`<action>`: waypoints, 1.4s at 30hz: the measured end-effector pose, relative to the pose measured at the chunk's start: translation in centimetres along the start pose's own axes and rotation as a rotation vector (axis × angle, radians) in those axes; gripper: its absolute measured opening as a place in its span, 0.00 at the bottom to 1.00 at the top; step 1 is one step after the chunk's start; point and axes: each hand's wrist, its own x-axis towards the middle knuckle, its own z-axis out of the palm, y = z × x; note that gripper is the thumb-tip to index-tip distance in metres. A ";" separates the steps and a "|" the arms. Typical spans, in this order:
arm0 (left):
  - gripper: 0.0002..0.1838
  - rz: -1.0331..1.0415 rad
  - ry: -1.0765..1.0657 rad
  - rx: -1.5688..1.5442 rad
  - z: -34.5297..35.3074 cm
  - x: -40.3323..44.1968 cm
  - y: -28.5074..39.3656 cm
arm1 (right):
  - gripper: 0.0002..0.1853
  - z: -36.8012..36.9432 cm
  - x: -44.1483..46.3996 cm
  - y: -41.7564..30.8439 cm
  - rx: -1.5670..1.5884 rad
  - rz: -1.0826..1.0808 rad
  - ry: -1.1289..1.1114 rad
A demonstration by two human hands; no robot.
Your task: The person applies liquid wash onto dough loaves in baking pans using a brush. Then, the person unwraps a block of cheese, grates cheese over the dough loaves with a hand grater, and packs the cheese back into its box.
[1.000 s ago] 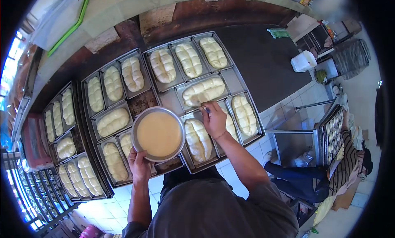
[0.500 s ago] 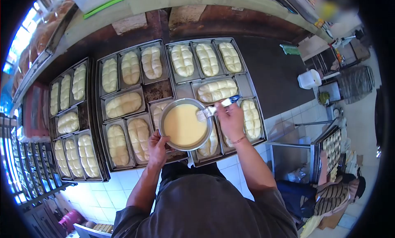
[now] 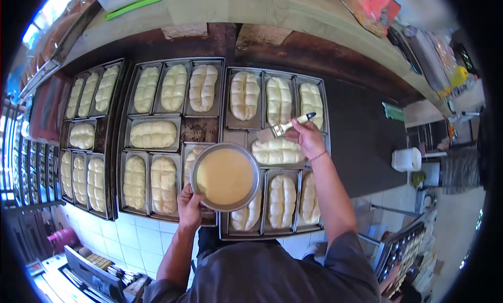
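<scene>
My left hand (image 3: 190,204) grips the rim of a round metal bowl (image 3: 255,193) that holds a pale yellow liquid (image 3: 225,174). The bowl hangs over the trays and partly hides a loaf beneath it. In my right hand (image 3: 308,138) is a pastry brush (image 3: 287,126) with a white handle and dark tip, its bristles pointing left. The brush is above a loaf of raw dough (image 3: 276,152) lying crosswise in the right tray (image 3: 226,138); whether the bristles touch it I cannot tell. Several more segmented loaves, such as a pale dough loaf (image 3: 244,96), sit in separate tins.
A middle tray (image 3: 126,127) and a left tray (image 3: 111,145) carry more loaves. A wooden shelf (image 3: 293,9) runs along the back. To the right are a dark counter (image 3: 356,140), a white container (image 3: 406,160) and a rack of small pieces (image 3: 401,261).
The brush has moved out of the bowl, up over the crosswise loaf. The bowl sits slightly further left and lower. My view has shifted, and the person at right is mostly out of sight.
</scene>
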 end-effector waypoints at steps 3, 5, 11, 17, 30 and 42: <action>0.03 0.053 0.102 -0.057 1.2 -0.1 -1.3 | 0.09 1.0 7.5 -2.0 -0.254 -0.061 -0.132; 0.04 0.041 0.127 -0.101 2.0 -0.6 -1.7 | 0.09 1.7 12.8 -2.1 -0.399 -0.081 -0.193; 0.05 0.086 0.178 -0.124 2.9 -1.6 -2.7 | 0.09 4.8 22.3 -5.1 -0.921 -0.655 -0.068; 0.05 0.100 0.236 -0.180 3.5 -1.4 -2.4 | 0.10 6.0 13.4 0.2 -1.362 -1.157 -0.339; 0.05 0.093 0.269 -0.197 1.2 -0.9 -1.1 | 0.05 11.2 21.4 -3.7 -1.097 -0.956 -0.102; 0.09 0.100 0.065 -0.070 -2.4 3.2 -1.2 | 0.07 12.4 -3.1 -3.2 -0.927 -0.753 -0.315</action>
